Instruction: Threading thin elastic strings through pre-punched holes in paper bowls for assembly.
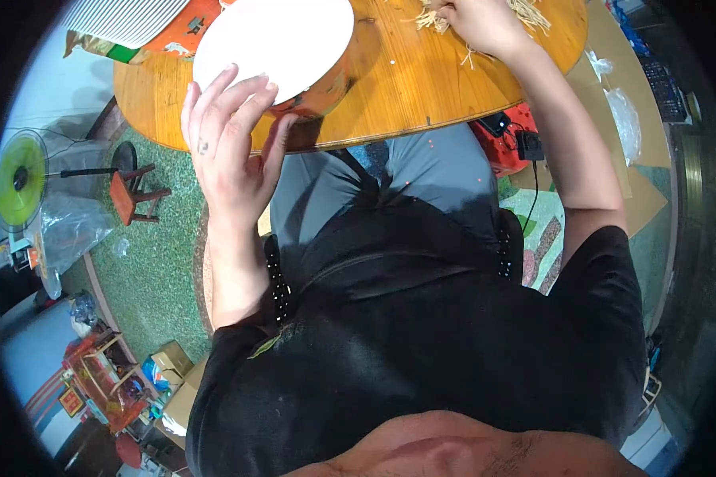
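Note:
A white oval sheet or lid (282, 44) lies on top of a brownish rounded container (324, 97) near the left part of the wooden table. My left hand (235, 143) is at its near left edge, fingers stretched out, fingertips touching the rim and thumb lower beside the container's wall. At the far right of the table, my right hand (485, 24) has its fingers closed on a bunch of pale straw-like strands (531, 16). More strands stick out left of that hand. Its fingertips are partly hidden at the top edge of the view.
The round-edged wooden table (406, 87) spans the top. A ridged white item (119, 20) and an orange printed package (191, 28) stand at far left. On the floor are a green fan (21, 176) and a small stool (127, 197). A black charger (529, 145) hangs right.

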The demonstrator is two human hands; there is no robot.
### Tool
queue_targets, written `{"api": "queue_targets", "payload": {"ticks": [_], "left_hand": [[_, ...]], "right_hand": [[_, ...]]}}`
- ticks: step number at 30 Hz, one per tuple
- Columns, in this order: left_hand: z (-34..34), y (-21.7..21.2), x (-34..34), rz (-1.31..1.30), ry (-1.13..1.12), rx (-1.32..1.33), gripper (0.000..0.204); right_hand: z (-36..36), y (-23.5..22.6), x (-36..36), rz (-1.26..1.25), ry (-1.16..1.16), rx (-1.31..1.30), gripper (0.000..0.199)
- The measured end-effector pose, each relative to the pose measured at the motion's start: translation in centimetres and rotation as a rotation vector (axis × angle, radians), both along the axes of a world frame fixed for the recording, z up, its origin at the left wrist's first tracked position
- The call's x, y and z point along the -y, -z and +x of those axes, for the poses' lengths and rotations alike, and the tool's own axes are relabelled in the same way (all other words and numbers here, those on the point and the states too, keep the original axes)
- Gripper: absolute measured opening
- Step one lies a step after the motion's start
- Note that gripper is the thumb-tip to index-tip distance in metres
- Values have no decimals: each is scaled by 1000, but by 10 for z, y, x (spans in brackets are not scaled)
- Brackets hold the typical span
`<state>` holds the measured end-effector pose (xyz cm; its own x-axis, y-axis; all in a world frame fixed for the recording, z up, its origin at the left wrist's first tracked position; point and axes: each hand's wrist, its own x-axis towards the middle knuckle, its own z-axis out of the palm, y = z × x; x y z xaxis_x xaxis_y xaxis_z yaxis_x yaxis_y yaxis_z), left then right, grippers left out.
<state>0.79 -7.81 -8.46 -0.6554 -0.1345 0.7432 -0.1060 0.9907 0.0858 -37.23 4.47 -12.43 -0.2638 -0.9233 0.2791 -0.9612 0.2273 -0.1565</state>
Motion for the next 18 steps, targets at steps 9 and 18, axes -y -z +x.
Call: {"api": "queue_targets", "payload": {"ticks": [9,18], "left_hand": [[1,6,2,28,23,-3,49],[6,2,-5,3,-9,-3,49]], "right_hand": [[21,-18,-42,-519,-89,969,12],[63,-25,-71,-562,260,43,9]]}}
